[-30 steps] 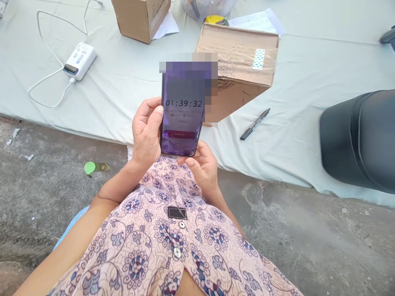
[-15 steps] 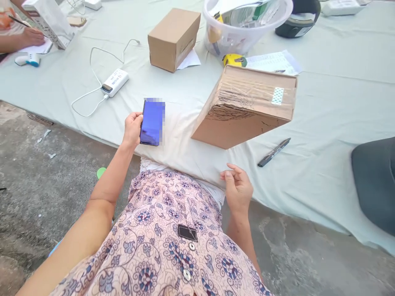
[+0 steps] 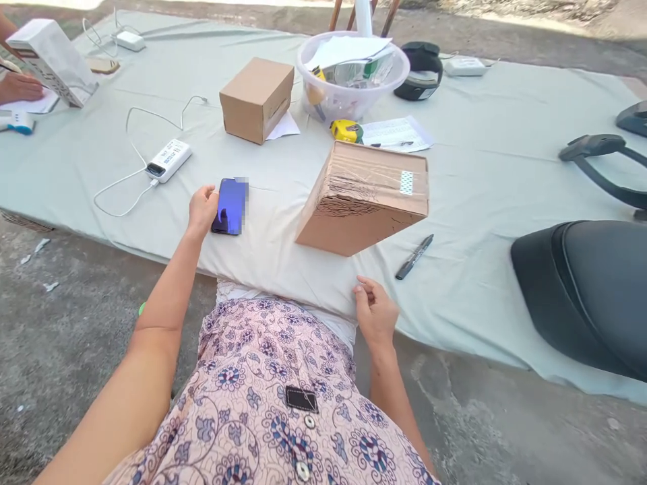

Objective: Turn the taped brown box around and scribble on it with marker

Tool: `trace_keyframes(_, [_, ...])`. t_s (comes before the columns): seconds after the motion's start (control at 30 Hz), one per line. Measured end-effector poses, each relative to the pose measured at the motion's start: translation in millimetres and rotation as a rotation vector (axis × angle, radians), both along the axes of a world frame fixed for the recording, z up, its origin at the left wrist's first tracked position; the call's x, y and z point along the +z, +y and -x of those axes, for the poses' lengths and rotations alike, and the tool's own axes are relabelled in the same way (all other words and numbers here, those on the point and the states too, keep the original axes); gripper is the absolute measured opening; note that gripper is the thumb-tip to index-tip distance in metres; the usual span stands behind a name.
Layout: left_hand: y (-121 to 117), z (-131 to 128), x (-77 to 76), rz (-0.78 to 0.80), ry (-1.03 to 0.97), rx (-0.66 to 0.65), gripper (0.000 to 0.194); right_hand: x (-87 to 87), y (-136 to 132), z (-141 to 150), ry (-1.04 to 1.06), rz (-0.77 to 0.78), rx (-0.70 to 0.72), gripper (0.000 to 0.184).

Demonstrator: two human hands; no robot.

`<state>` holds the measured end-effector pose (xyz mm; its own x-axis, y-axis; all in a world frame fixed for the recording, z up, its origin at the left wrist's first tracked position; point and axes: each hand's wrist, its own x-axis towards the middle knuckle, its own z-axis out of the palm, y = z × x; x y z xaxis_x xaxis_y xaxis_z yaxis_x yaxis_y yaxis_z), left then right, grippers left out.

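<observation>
My left hand (image 3: 203, 211) grips the left edge of a smartphone (image 3: 230, 206), whose blue screen faces up just above a white cushion-like cloth (image 3: 273, 259). Part of the phone is pixelated. My right hand (image 3: 375, 313) rests at the cloth's near edge with its fingers loosely apart, holding nothing. A taped cardboard box (image 3: 361, 199) stands tilted just beyond that hand, and a black marker pen (image 3: 414, 256) lies to its right.
A pale green sheet (image 3: 480, 168) carries a smaller cardboard box (image 3: 257, 100), a clear plastic bowl (image 3: 348, 74), a yellow tape measure (image 3: 346, 131) and a white power bank (image 3: 168, 160). A co-worker's hand (image 3: 17, 87) is far left. A black padded seat (image 3: 581, 296) stands right.
The phone has dropped from upright in both hands to low in my left hand. My right hand has let go and moved down to the cloth edge. The view has tilted up.
</observation>
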<state>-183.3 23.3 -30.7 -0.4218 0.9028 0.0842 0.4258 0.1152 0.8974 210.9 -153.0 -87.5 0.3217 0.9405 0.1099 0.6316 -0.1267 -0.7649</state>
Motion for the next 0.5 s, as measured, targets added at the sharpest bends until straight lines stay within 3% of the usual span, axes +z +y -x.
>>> trace_keyframes(0.1, [-13.2,-4.9,11.0,-0.042,0.083,0.013,0.037,5.4,2.9,-2.6,0.030,0.033,0.028,0.045])
trace_keyframes(0.17, [-21.2,-15.7,19.4,-0.056,0.040,-0.066,0.040,10.7,8.9,-6.1,0.063,0.024,0.028,0.045])
trace_keyframes(0.33, [-38.9,-63.6,39.7,-0.128,-0.099,-0.382,0.071,21.1,41.3,-11.0,0.086,-0.087,-0.026,0.058])
trace_keyframes(0.5, [-45.3,-117.4,64.0,-0.229,0.011,-0.705,0.098,22.6,74.4,1.1,0.070,-0.118,0.000,0.078])
